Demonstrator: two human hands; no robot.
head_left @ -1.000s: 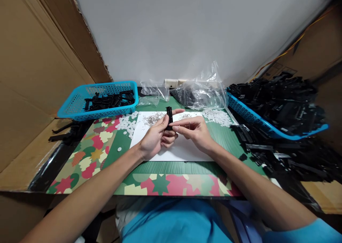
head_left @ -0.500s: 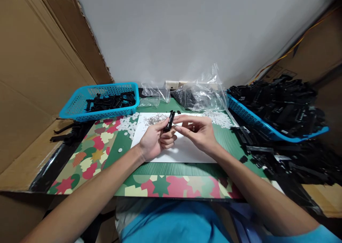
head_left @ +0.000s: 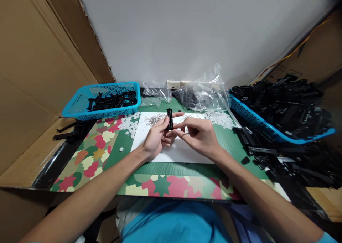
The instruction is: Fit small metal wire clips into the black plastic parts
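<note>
My left hand (head_left: 156, 139) pinches a small black plastic part (head_left: 169, 118) and holds it upright above a white sheet (head_left: 181, 152). My right hand (head_left: 199, 136) is right beside it, its fingers curled and its fingertips touching the part's lower end. Whether a small metal piece sits in the right fingers I cannot make out. On the sheet behind the hands lies a scatter of tiny metal bits (head_left: 153, 119). White round discs lie in heaps to the left (head_left: 128, 123) and right (head_left: 219, 117) of the sheet.
A blue basket (head_left: 80, 106) with black parts stands at the back left. At the right a second blue basket (head_left: 256, 120) is heaped with black parts, with more loose ones (head_left: 280, 161) before it. Clear plastic bags (head_left: 200, 91) lie at the back. Cardboard (head_left: 34, 65) walls the left.
The black part, tilted half a second ago, now stands upright again. My right hand has closed in on its lower end. The view has shifted slightly.
</note>
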